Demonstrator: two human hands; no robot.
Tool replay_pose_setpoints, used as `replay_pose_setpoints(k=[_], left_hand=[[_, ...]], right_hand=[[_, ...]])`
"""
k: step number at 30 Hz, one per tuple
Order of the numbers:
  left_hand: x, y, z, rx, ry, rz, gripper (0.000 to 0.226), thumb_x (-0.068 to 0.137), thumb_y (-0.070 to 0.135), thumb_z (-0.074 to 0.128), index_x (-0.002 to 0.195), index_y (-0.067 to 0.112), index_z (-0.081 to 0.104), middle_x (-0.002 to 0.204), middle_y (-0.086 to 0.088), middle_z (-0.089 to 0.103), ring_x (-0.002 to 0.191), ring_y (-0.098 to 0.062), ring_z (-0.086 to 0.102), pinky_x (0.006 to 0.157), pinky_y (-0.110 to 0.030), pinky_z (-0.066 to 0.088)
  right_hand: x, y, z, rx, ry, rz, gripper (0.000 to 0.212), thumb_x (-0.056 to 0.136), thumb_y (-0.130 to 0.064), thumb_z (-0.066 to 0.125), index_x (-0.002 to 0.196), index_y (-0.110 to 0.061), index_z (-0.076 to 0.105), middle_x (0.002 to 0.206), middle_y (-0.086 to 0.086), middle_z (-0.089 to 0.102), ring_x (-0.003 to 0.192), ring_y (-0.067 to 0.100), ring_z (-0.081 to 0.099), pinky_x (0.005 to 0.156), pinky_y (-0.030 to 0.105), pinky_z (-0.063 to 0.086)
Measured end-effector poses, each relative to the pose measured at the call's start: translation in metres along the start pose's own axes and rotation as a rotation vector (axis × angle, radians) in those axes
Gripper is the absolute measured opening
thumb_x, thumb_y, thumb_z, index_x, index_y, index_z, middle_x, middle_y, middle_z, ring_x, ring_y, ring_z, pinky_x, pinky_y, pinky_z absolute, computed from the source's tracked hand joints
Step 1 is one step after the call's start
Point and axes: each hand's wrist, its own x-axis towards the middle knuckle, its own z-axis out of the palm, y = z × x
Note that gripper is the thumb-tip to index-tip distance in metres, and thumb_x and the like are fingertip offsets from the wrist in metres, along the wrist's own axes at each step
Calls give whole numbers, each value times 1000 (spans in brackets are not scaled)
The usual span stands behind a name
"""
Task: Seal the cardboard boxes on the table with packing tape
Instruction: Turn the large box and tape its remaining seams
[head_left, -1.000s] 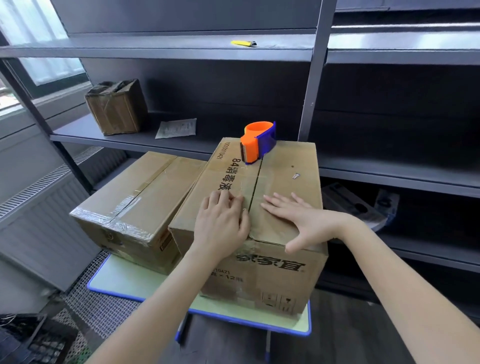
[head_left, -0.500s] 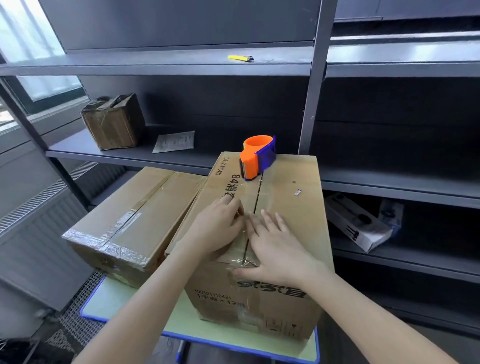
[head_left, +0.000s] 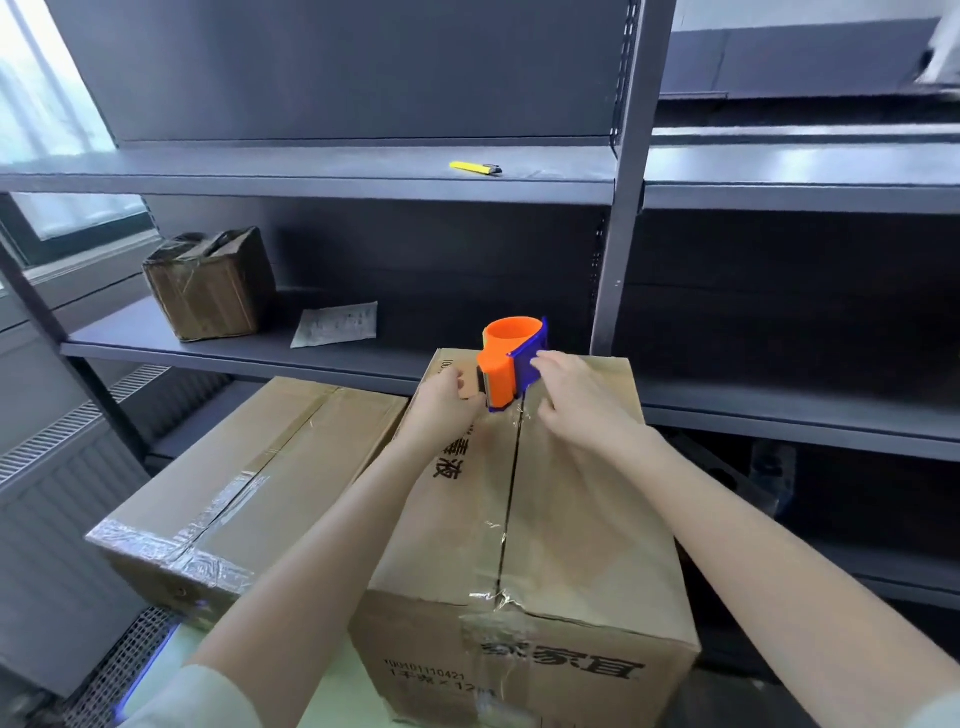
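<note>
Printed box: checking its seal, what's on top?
Orange tape dispenser at its far end, left hand and right hand on it, clear tape along the seam. Seam beneath them is hidden.

light: daylight from window (head_left: 47, 104) at left | shelves (head_left: 311, 171) dim | edges: wide-angle bending, slight motion blur

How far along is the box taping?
Done: the left box has tape along its seam. In hand: the left hand and right hand hold the tape dispenser on the right box, tape running up its seam. Left: probably finishing the far end.
</note>
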Motion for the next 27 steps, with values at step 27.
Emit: replay_pose_setpoints(k=[27], left_hand=[[-31, 20, -43, -765, -93, -22, 23, 95, 8, 43, 81, 10, 61, 69, -7, 66, 64, -17, 62, 69, -30, 55]], right_hand=[[-20, 3, -60, 122, 48, -198, 75, 75, -31, 72, 136, -19, 31, 107, -4, 46, 90, 10, 41, 92, 27, 30]])
